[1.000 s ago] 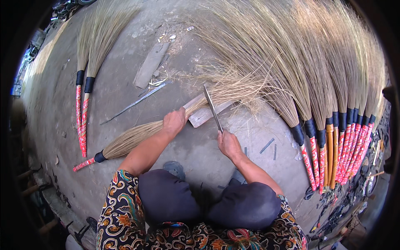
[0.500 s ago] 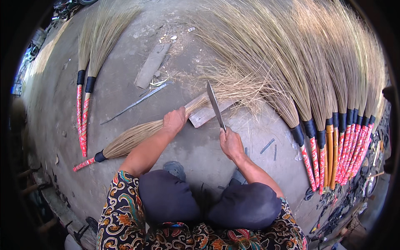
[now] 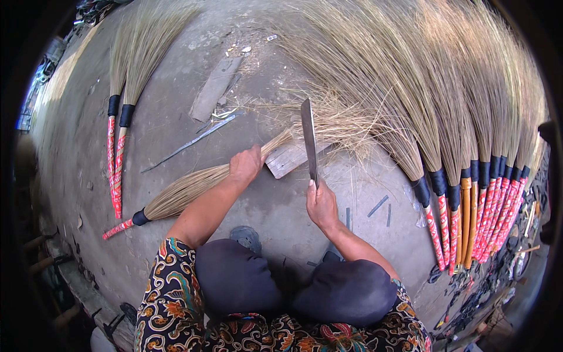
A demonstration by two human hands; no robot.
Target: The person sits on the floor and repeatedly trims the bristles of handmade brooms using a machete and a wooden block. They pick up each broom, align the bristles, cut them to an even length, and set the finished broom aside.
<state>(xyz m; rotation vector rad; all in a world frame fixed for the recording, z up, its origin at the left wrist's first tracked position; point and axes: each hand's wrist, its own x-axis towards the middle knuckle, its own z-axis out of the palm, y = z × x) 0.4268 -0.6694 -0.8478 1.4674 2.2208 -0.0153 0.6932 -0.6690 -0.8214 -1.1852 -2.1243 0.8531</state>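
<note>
My left hand (image 3: 246, 163) is wrapped round the bristles of a broom (image 3: 186, 190), close to their far end. Its red and white handle points to the lower left, below a black binding. The bunched bristle tips rest on a wooden block (image 3: 291, 159) and look evenly cut. In my right hand (image 3: 322, 203) a machete (image 3: 309, 132) stands with its long dark blade pointing away from me, to the right of the bristle ends. Loose straw clippings (image 3: 346, 122) lie heaped beyond the block.
Several brooms (image 3: 463, 105) lie fanned out at the right, handles toward me. Two more brooms (image 3: 124, 108) lie at the far left. A thin metal strip (image 3: 190, 142) and a flat board (image 3: 216, 87) are on the concrete floor (image 3: 264, 214). Short dark strips (image 3: 378, 205) lie right of my hand.
The machete has moved slightly right and turned more upright, away from the bristles. The bristle end on the block now shows as a blunt edge, apart from the straw. My left hand keeps its grip.
</note>
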